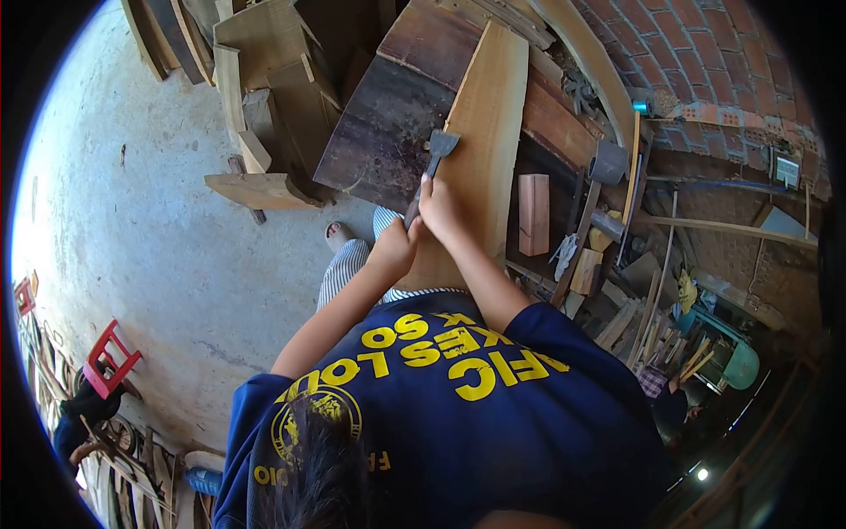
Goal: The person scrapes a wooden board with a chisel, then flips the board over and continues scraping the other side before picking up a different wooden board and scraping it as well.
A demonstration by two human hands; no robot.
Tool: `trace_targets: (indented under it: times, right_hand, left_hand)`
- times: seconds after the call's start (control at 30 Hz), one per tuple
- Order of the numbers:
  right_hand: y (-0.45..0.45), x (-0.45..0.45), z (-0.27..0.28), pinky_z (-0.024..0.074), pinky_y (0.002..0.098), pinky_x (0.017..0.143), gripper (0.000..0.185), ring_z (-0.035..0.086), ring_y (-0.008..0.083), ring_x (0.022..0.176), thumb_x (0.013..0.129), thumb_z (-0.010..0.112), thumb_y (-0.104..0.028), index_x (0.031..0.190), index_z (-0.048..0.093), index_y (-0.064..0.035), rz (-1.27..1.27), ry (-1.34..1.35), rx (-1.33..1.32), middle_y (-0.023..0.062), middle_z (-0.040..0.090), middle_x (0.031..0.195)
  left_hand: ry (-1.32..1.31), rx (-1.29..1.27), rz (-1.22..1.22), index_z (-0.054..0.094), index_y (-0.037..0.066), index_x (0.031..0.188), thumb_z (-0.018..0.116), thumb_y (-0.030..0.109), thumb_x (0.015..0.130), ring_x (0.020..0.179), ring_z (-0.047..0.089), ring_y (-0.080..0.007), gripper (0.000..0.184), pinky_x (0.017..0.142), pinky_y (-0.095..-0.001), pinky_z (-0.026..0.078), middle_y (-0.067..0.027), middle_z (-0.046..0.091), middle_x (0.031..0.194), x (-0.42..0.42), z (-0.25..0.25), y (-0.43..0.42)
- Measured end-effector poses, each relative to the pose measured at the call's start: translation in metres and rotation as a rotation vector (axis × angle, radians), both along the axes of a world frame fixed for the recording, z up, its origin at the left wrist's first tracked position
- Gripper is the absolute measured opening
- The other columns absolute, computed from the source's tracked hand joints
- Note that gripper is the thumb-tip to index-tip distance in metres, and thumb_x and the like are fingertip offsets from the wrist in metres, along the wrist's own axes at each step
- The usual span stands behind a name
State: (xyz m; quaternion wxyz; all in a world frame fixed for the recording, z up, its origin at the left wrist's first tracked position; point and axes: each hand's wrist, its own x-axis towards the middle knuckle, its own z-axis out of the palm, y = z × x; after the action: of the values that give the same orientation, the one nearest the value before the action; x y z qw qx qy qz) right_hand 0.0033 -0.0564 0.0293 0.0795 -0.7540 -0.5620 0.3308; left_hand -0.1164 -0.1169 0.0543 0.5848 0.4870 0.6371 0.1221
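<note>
Both of my hands are closed on a scraper (434, 161) with a flat, flared metal blade and a slim handle. My left hand (393, 250) wraps the lower end of the handle. Higher up, near the shaft, my right hand (441, 210) grips the same tool. The blade lies over the left edge of a long, pale wooden plank (493, 106), which stretches away from my lap. Under and beside the plank are dark, stained boards (383, 123). Whether the blade touches the wood or hovers just above it, I cannot tell.
Wooden offcuts (273, 88) are piled at the upper left on the concrete floor (176, 220). To the right are a reddish wood block (533, 214), a grey cylinder (608, 162) and a brick wall (679, 44). A red plastic stool (112, 360) is at the lower left.
</note>
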Motion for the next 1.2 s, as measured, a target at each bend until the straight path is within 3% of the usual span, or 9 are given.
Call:
trace_targets:
  times: [0.13,0.2,0.37,0.53,0.67,0.77,0.93,1.0,1.2]
  right_hand:
    - [0.008,0.003,0.003,0.0460,0.0523,0.066,0.043,0.059,0.0457,0.074,0.096,0.039,-0.034,0.081,0.060,0.0000,0.009,-0.028,0.017,0.0268,0.061,0.076]
    - [0.047,0.012,0.007,0.0467,0.0477,0.059,0.046,0.061,0.0401,0.062,0.096,0.038,-0.037,0.078,0.059,-0.0007,-0.129,0.069,0.038,0.0225,0.061,0.068]
    - [0.100,0.036,-0.005,0.0460,0.0463,0.062,0.048,0.060,0.0392,0.065,0.097,0.037,-0.035,0.076,0.059,0.0024,-0.015,-0.068,0.163,0.0226,0.061,0.070]
    - [0.068,0.031,0.011,0.0482,0.0477,0.064,0.048,0.062,0.0416,0.068,0.096,0.036,-0.037,0.083,0.063,0.0009,-0.089,0.112,-0.023,0.0241,0.063,0.072]
    - [0.018,0.036,0.008,0.0472,0.0409,0.059,0.048,0.062,0.0287,0.058,0.098,0.034,-0.036,0.075,0.059,-0.0024,-0.360,0.400,-0.201,0.0129,0.061,0.060]
    - [-0.025,0.044,0.002,0.0466,0.0397,0.060,0.047,0.062,0.0280,0.060,0.098,0.033,-0.036,0.077,0.058,-0.0028,-0.390,0.313,-0.173,0.0113,0.062,0.061]
    - [-0.087,0.079,-0.052,0.0433,0.0398,0.055,0.038,0.056,0.0281,0.056,0.098,0.038,-0.033,0.084,0.054,-0.0016,-0.329,0.150,0.117,0.0126,0.056,0.062]
    - [-0.100,0.087,-0.053,0.0421,0.0348,0.049,0.037,0.053,0.0199,0.049,0.099,0.038,-0.034,0.088,0.053,-0.0023,-0.316,0.084,0.225,0.0081,0.053,0.057]
    - [-0.102,0.074,-0.007,0.0437,0.0466,0.066,0.037,0.057,0.0424,0.073,0.095,0.045,-0.034,0.090,0.054,0.0013,-0.286,0.015,0.231,0.0235,0.058,0.077]
  left_hand:
    - [0.016,0.138,-0.006,0.049,-0.012,0.095,0.039,0.046,0.095,0.079,0.061,-0.0477,0.059,0.071,-0.0486,0.049,-0.0380,0.058,0.086,0.010,-0.020,0.003]
    - [-0.021,0.129,0.063,0.047,-0.013,0.096,0.040,0.047,0.094,0.051,0.063,-0.0354,0.060,0.046,-0.0409,0.051,-0.0322,0.060,0.076,0.029,-0.034,0.041]
    - [-0.096,-0.012,0.063,0.046,-0.016,0.099,0.039,0.047,0.094,0.055,0.065,-0.0347,0.063,0.040,-0.0375,0.052,-0.0292,0.061,0.076,0.038,0.008,0.096]
    - [0.036,0.145,-0.036,0.048,-0.013,0.095,0.041,0.045,0.094,0.078,0.063,-0.0464,0.058,0.065,-0.0498,0.051,-0.0344,0.060,0.081,0.042,-0.019,0.062]
    - [-0.080,0.145,-0.233,0.048,-0.009,0.091,0.040,0.040,0.095,0.080,0.057,-0.0508,0.049,0.074,-0.0543,0.044,-0.0333,0.059,0.079,0.031,0.005,0.023]
    - [-0.088,0.093,-0.338,0.050,-0.007,0.098,0.042,0.039,0.094,0.090,0.057,-0.0473,0.047,0.080,-0.0502,0.045,-0.0317,0.058,0.099,0.020,0.009,0.006]
    - [0.388,0.840,-0.644,0.040,-0.004,0.132,0.047,0.037,0.090,0.136,0.025,-0.0329,0.059,0.110,-0.0440,0.023,-0.0199,0.024,0.147,0.022,-0.029,0.000]
    - [0.379,0.794,-0.668,0.031,0.000,0.140,0.048,0.038,0.089,0.141,0.015,-0.0269,0.066,0.113,-0.0497,0.010,-0.0145,0.022,0.150,0.030,-0.039,0.017]
    - [0.460,1.046,-0.625,0.027,0.010,0.144,0.042,0.041,0.091,0.142,0.015,-0.0183,0.064,0.112,-0.0534,0.004,-0.0059,0.022,0.152,0.058,-0.059,0.126]
